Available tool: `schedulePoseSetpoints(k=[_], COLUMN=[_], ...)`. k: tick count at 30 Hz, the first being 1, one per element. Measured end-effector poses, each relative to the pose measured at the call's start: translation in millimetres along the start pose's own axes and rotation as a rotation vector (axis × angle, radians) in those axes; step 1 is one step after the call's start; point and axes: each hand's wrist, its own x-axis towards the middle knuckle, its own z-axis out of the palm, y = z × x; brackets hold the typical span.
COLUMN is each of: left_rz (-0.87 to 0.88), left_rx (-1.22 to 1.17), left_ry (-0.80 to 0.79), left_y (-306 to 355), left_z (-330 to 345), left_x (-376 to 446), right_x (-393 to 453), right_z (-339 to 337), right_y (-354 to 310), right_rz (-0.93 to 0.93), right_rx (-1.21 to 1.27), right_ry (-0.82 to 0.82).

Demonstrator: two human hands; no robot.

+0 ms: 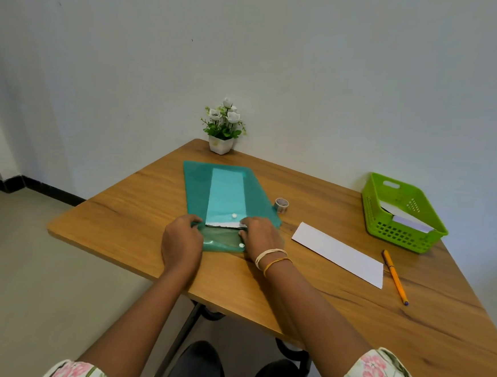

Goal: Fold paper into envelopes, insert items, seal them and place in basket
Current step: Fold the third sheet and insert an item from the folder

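Note:
A teal plastic folder (199,190) lies on the wooden table (151,198), its snap flap open toward me. White paper (225,197) shows through it, its near edge peeking out at the mouth. My left hand (181,242) presses the folder's near left corner. My right hand (260,234) pinches the white paper's edge at the folder mouth. A folded white paper (340,253) lies flat to the right. A green basket (401,212) at the far right holds white envelopes. A small tape roll (281,205) stands beside the folder.
An orange pen (396,277) lies right of the folded paper. A small white pot of artificial flowers (222,129) stands at the table's far corner against the wall. My knees are under the table's near edge.

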Motion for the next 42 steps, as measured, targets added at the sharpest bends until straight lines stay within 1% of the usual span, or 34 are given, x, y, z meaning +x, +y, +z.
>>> schedulePoseSetpoints(k=[2,6,8,11,13,19,21,23,25,28,31,34,38,42], left_rz=[0.014,0.047,0.073,0.135,0.148,0.209,0.222,0.226,0.217,0.176,0.161,0.188,0.239,0.29], left_rx=[-0.04,-0.1,-0.128,-0.149,-0.167,-0.197,-0.194,-0.156,-0.118,-0.074,-0.026,-0.014,0.039,0.139], left_ry=[0.02,0.057,0.07,0.096,0.108,0.093,0.088,0.073,0.053,0.025,-0.011,-0.02,-0.018,-0.016], left_y=[-2,-3,-3,-3,-3,-3,-4,-6,-7,-6,-3,-1,-3,-8], left_z=[0,2,3,2,2,1,2,3,4,4,5,5,4,7], left_x=[2,2,2,2,2,1,1,2,3,2,2,-1,-5,-2], right_x=[4,8,7,2,-1,11,15,13,6,-10,-19,-20,-15,-7], right_z=[1,-1,-2,1,5,2,1,0,3,-2,-20,-44,-78,-103], right_y=[0,-3,-8,-15,-20,-34,-37,-36,-32,-26,-17,-6,4,12], right_rz=[-0.031,-0.028,-0.063,-0.174,-0.226,-0.138,-0.142,-0.161,-0.182,-0.172,-0.126,-0.07,0.014,0.119], right_rx=[-0.014,-0.028,-0.027,-0.004,-0.026,-0.232,-0.309,-0.332,-0.259,-0.101,0.111,0.26,0.368,0.445], right_ry=[-0.011,-0.03,0.002,0.088,0.094,0.037,-0.006,-0.029,0.063,0.274,0.489,0.627,0.83,0.992])
